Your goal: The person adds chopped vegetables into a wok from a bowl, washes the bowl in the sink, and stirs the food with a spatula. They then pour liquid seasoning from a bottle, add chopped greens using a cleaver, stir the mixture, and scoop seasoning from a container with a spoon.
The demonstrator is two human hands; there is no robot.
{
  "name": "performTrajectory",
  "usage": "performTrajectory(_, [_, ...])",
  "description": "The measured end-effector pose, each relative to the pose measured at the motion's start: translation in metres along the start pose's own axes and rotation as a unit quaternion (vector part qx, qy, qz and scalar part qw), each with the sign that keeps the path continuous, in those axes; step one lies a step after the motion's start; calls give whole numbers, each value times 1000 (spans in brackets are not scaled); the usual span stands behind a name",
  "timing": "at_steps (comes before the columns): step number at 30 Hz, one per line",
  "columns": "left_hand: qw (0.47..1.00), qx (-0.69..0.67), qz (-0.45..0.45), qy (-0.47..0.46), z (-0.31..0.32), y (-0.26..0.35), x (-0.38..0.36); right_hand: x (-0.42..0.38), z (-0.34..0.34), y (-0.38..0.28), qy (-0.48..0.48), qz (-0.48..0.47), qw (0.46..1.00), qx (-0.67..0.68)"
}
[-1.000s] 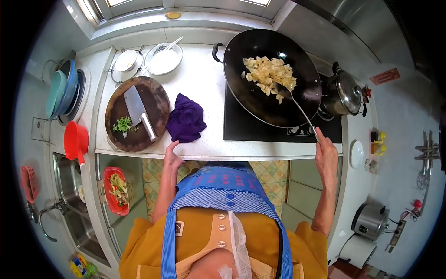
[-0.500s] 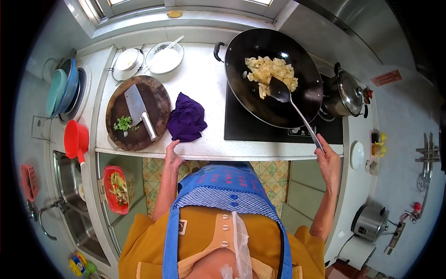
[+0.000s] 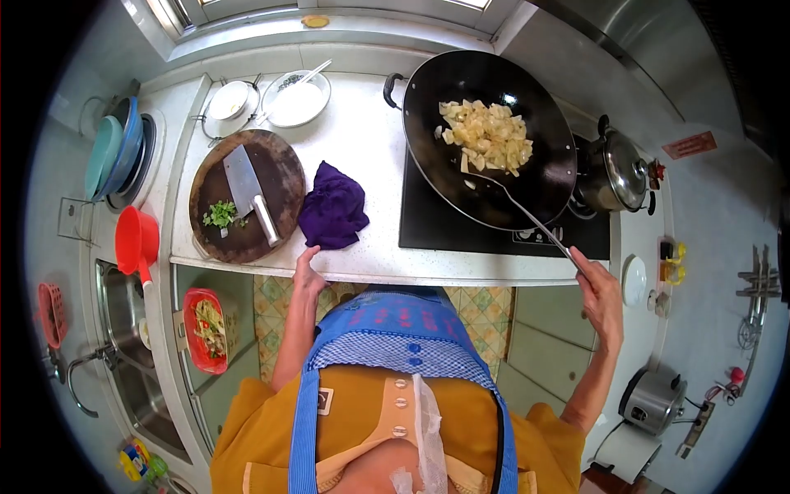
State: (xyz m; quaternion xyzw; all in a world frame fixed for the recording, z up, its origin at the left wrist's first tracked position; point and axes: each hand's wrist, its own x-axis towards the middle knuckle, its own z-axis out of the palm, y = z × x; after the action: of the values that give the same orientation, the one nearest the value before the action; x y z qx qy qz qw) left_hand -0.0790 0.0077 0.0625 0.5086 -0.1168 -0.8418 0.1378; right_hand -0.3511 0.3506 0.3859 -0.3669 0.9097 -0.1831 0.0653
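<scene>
My right hand (image 3: pixel 601 298) is closed around the handle of a metal spatula (image 3: pixel 528 214). The spatula reaches into a large black wok (image 3: pixel 428 177), its blade turned edge-on at the near side of a pile of pale yellow, sliced food (image 3: pixel 487 136). My left hand (image 3: pixel 308 276) is at the counter's front edge, thumb stretched out and apart from the fingers, holding nothing. Just beyond it lies a crumpled purple cloth (image 3: pixel 333 206). Left of that, a round wooden chopping board (image 3: pixel 284 169) carries a cleaver (image 3: pixel 245 183) and chopped green herbs (image 3: pixel 219 214).
The wok sits on a black cooktop (image 3: pixel 428 235); a lidded steel pot (image 3: pixel 623 174) stands to its right. White bowls (image 3: pixel 298 100) are at the back left. A red dipper (image 3: pixel 136 239) is near the sink (image 3: pixel 123 309). Below the counter is a red basket of scraps (image 3: pixel 206 329).
My right hand has moved slightly right and down with the spatula. The blade has turned from flat on the food to edge-on at its near side. My left hand stays at the counter edge.
</scene>
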Motion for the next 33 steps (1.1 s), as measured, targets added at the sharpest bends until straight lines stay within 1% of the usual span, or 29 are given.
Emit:
performTrajectory(2, [997, 19, -14, 69, 0, 1, 4, -1, -11, 1, -28, 23, 999, 34])
performTrajectory(3, [999, 8, -14, 50, 1, 2, 2, 1, -11, 6, -30, 35, 998, 43])
performTrajectory(4, [999, 7, -14, 50, 4, 1, -1, 2, -9, 10, -31, 34, 998, 43])
performTrajectory(6, [1000, 10, 5, 26, 8, 1, -6, 6, -2, 19, -31, 132, 982, 132])
performTrajectory(7, [1000, 9, 7, 27, 7, 1, -6, 8, 0, 22, -33, 131, 982, 133])
performTrajectory(9, [1000, -12, 13, 12, 3, -2, -2, 13, 3, 29, -38, 238, 950, 198])
performTrajectory(10, [1000, -13, 14, 13, 1, -2, 0, 14, 8, 39, -39, 237, 950, 199])
performTrajectory(12, [999, -17, -6, 48, -2, -1, 4, 14, 17, 63, -41, 239, 936, 254])
performTrajectory(13, [999, -18, -6, 49, -3, -1, 5, 14, 20, 69, -42, 238, 936, 254])
performTrajectory(15, [998, 11, -10, 65, -2, 0, 5, 14, 26, 76, -69, 270, 912, 301])
performTrajectory(16, [998, 10, -9, 67, -2, 0, 5, 13, 29, 78, -71, 269, 912, 301])
performTrajectory(18, [999, -9, 0, 40, 4, -1, 0, 10, 37, 76, -115, 261, 885, 369])
performTrajectory(19, [999, -11, 3, 42, 3, -1, 1, 10, 40, 73, -130, 264, 872, 392])
performTrajectory(21, [1000, -9, 3, 23, -3, -3, 6, 11, 46, 60, -149, 257, 863, 410])
performTrajectory(23, [999, -4, 6, 41, -4, -4, 10, 15, 54, 54, -159, 248, 846, 446])
performTrajectory(24, [998, 1, 5, 56, -5, -4, 9, 17, 58, 54, -165, 241, 845, 448])
performTrajectory(26, [998, 1, 14, 59, -10, -5, 11, 21, 66, 55, -157, 239, 840, 461])
performTrajectory(28, [999, -31, 5, 29, -17, -8, 17, 25, 68, 58, -151, 232, 839, 469])
performTrajectory(30, [998, -25, 14, 49, -17, -13, 17, 34, 65, 65, -154, 227, 846, 457])
performTrajectory(31, [997, -22, 26, 74, -18, -17, 17, 41, 61, 70, -156, 223, 847, 456])
performTrajectory(32, [994, -19, 37, 98, -19, -19, 18, 49, 55, 71, -154, 214, 864, 428])
performTrajectory(33, [994, -23, 40, 98, -17, -18, 13, 59, 48, 75, -172, 209, 865, 422])
